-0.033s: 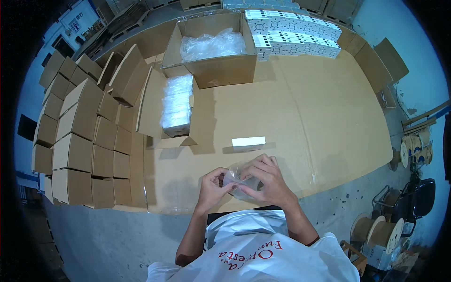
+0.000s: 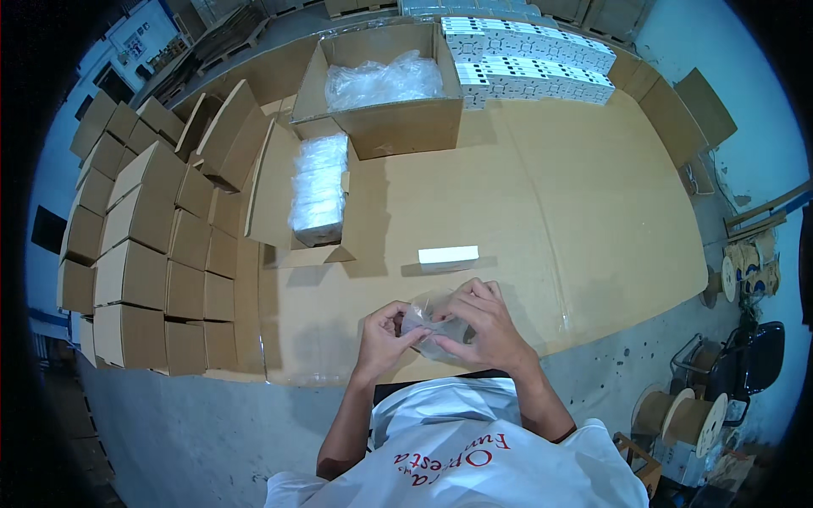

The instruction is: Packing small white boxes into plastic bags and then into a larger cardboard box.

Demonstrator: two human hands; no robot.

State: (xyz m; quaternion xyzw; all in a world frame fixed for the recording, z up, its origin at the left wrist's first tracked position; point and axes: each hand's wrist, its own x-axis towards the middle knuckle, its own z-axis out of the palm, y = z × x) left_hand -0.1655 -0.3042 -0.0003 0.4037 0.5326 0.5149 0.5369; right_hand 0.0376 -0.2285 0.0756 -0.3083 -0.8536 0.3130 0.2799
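A clear plastic bag [image 2: 416, 319] is at the lower centre of the frame, held up between the two hands just past the near edge of the cardboard-covered table [image 2: 618, 229]. The left hand [image 2: 381, 340] pinches its left side between thumb and bent fingers; the right hand [image 2: 489, 328] grips its right side, thumb below and fingers curled above, the two thumbs close together. Just above the hands, near the centre, a small white box [image 2: 449, 256] lies apart from both. Further up and to the left, an open brown carton [image 2: 267, 186] holds a row of plastic-wrapped packs [image 2: 318, 190]. Behind it, at upper centre, a larger open carton [image 2: 411, 131] contains crumpled clear plastic [image 2: 385, 80]. Rows of white boxes [image 2: 542, 82] line the upper right of the tabletop, brown cartons [image 2: 135, 271] are stacked along the left, and cable spools [image 2: 697, 421] stand at lower right.
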